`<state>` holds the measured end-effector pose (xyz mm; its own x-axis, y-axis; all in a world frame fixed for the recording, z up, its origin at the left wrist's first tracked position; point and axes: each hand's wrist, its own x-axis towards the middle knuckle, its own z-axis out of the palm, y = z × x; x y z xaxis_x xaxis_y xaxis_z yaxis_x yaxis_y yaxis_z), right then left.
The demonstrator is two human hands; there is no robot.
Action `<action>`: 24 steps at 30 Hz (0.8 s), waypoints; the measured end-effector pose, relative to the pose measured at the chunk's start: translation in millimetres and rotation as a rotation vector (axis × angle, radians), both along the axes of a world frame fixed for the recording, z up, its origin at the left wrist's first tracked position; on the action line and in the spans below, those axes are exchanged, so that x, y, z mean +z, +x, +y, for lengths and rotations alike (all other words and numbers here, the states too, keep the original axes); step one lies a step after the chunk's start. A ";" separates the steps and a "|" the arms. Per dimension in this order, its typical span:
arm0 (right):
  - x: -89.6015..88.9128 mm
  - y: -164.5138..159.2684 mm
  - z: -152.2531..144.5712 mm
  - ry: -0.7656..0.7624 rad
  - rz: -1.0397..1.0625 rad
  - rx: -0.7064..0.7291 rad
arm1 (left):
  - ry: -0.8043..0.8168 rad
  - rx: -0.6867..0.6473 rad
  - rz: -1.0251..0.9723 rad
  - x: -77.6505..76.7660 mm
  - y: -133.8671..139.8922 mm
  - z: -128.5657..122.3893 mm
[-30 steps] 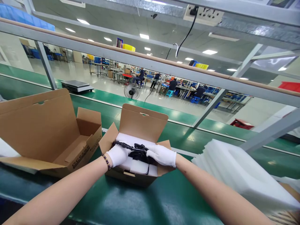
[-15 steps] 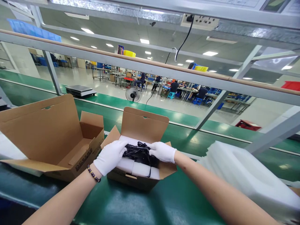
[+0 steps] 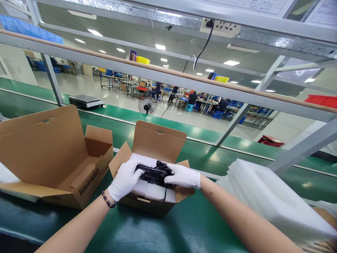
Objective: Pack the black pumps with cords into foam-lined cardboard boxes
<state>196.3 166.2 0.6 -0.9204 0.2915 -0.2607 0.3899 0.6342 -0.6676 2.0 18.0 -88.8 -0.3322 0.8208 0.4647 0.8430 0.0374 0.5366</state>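
A bundle of black cable (image 3: pixel 155 170) lies over a dark item inside the open cardboard box (image 3: pixel 158 140), with white foam around it. My left hand (image 3: pixel 125 178), in a white glove, grips the bundle's left end between thumb and fingers. On the other side my right hand (image 3: pixel 183 175), gloved too, is closed on the bundle's right end. One strand of the cable hangs down over the front foam (image 3: pixel 155 191). The palms hide part of the bundle and the item beneath.
To the left stands a larger open cardboard box (image 3: pixel 47 147). Stacked white foam pieces (image 3: pixel 268 196) lie on the right. Behind are a flat scale (image 3: pixel 85 101), a fan (image 3: pixel 147 106) and a metal frame with a slanted bar (image 3: pixel 168 74). Several people sit far back.
Both hands have shifted on the cable bundle, the right hand now closer around its end. The bundle looks more gathered together. The whole view has moved slightly.
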 end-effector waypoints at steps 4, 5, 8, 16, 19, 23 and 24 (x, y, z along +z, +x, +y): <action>8.3 0.0 -18.0 0.049 0.206 0.217 | 0.095 -0.140 -0.106 -8.3 -7.9 -6.6; 9.1 0.6 -24.8 0.111 0.210 0.189 | 0.108 -0.162 -0.102 -9.7 -9.5 -8.7; 5.7 2.1 -44.8 0.331 0.164 -0.007 | 0.138 -0.227 -0.049 -10.8 -11.6 -15.2; -17.7 -20.6 -27.6 0.172 0.291 0.053 | 0.102 -0.336 0.163 -5.4 -5.8 -18.6; -21.1 -28.4 -12.8 0.048 0.273 0.133 | 0.058 -0.359 0.241 -4.9 -4.5 -15.7; -15.1 -25.6 -18.9 0.180 0.177 -0.021 | 0.063 -0.359 0.256 -5.5 -4.7 -13.5; -12.0 -23.0 -23.4 0.246 0.159 -0.109 | 0.070 -0.354 0.246 -6.1 -4.8 -13.0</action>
